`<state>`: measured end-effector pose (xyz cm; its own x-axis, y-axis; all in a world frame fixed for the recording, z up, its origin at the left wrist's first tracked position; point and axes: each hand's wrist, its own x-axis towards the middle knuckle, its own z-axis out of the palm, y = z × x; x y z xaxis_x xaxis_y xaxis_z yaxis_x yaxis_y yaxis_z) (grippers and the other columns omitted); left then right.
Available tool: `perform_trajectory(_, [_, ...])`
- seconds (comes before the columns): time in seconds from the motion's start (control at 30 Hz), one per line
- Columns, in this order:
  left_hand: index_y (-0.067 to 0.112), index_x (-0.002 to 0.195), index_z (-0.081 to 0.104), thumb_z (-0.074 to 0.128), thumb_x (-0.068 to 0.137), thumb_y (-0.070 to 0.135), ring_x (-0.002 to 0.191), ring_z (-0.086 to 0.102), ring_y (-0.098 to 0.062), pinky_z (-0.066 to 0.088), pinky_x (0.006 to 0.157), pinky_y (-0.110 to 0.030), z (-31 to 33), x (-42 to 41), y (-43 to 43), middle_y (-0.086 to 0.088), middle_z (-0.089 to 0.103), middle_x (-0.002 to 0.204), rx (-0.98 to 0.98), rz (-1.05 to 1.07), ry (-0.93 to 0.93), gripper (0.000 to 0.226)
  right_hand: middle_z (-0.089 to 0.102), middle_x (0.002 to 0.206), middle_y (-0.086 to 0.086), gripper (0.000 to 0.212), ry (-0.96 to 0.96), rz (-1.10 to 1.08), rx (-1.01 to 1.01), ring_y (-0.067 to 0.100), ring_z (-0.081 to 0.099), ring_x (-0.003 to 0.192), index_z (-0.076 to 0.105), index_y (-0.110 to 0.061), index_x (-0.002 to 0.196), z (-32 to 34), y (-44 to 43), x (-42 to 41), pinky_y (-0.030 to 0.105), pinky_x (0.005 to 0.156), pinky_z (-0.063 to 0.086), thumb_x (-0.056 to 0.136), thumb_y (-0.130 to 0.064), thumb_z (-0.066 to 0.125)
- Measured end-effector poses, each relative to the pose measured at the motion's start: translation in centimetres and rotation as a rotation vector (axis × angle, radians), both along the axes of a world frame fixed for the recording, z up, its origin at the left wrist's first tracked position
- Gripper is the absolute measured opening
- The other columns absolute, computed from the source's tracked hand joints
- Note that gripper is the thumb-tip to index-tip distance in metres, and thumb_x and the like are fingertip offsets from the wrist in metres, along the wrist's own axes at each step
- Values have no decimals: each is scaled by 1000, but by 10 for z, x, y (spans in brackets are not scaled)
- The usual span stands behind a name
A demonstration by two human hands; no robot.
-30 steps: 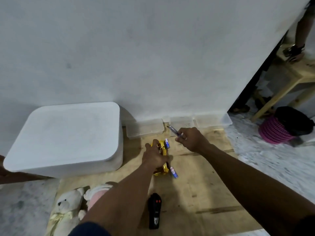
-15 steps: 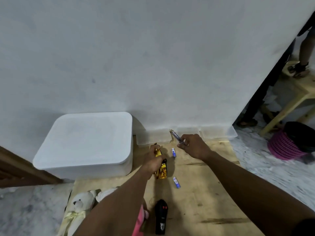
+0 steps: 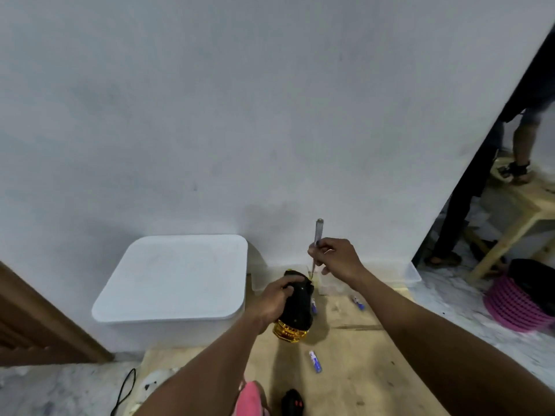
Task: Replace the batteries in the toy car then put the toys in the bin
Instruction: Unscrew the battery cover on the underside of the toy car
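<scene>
While the toy car [image 3: 295, 307] is being held over the wooden board [image 3: 360, 364], left hand [image 3: 274, 301]: it is gripping the car from the left side, with the fingers curling over the black underside, which is facing up; the golden body is showing at the near end.
Toy car position: it is staying in the left hand, just to the right of the white bin [image 3: 174, 277].
Right hand [image 3: 338, 259]: it is pinching a thin screwdriver [image 3: 318, 235], with the handle pointing up and the tip pointing down at the far end of the car; I cannot tell if the tip is touching.
White bin: it is standing against the wall, with its lid lying closed on top.
Batteries: the near battery [image 3: 315, 361] is lying on the board below the golden end, the right battery [image 3: 359, 303] is lying under the right forearm, and the third battery [image 3: 314, 307] is peeking out just beside the car.
Remote control [image 3: 292, 402]: it is lying at the bottom edge, near a pink toy [image 3: 250, 399].
Clear tray [image 3: 416, 276]: it is sitting along the wall.
Pink basket [image 3: 516, 307]: it is standing on the floor at the right.
</scene>
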<state>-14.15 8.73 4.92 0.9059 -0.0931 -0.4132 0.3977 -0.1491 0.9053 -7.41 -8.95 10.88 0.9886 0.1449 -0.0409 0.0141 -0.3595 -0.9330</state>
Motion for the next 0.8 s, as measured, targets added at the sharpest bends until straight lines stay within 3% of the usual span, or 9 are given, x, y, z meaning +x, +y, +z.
perform_trajectory(0.07, [37, 100, 72, 38, 100, 11, 115, 59, -34, 51, 101, -51, 1, 0, 2, -12, 60, 128, -20, 50, 8, 43, 69, 84, 20, 15, 9, 16, 53, 18, 67, 67, 69, -14, 102, 6, 6, -1, 33, 56, 58, 87, -11, 70])
perform_trajectory(0.2, [22, 110, 62, 39, 99, 6, 114, 59, -36, 55, 82, -37, 6, 0, 4, -16, 60, 126, -71, 94, 15, 30, 71, 84, 18, 38, 21, 53, 75, 25, 72, 75, 57, -22, 117, 9, 13, 0, 36, 59, 60, 86, -6, 70])
perform_trajectory(0.33, [27, 109, 60, 57, 93, 9, 110, 63, -30, 57, 90, -40, 2, 1, 9, -9, 63, 122, -62, 75, -15, 24, 71, 84, 18, 35, 19, 69, 64, 30, 72, 81, 59, -19, 116, 6, 18, -2, 41, 66, 62, 86, -6, 70])
perform_trajectory(0.53, [30, 102, 69, 59, 93, 11, 109, 63, -29, 54, 71, -30, 3, 0, 9, -8, 64, 121, -55, 91, -10, 23, 70, 77, 9, 31, 11, 91, 16, 21, 72, 75, 61, -15, 114, 4, 20, -4, 38, 66, 63, 85, -5, 70])
perform_trajectory(0.7, [35, 102, 68, 59, 93, 16, 107, 65, -29, 59, 75, -38, 5, -1, 7, -6, 65, 119, -61, 100, 16, 23, 68, 85, 13, 30, -18, 95, 23, 27, 72, 79, 61, -14, 114, 3, 20, -4, 38, 65, 62, 86, -4, 68])
perform_trajectory(0.8, [34, 104, 67, 58, 94, 16, 106, 65, -29, 58, 70, -35, 6, -1, 6, -7, 66, 119, -79, 109, 36, 22, 64, 90, 12, 30, -45, 88, 30, 30, 72, 79, 62, -14, 114, 3, 20, -4, 39, 65, 63, 86, -3, 68])
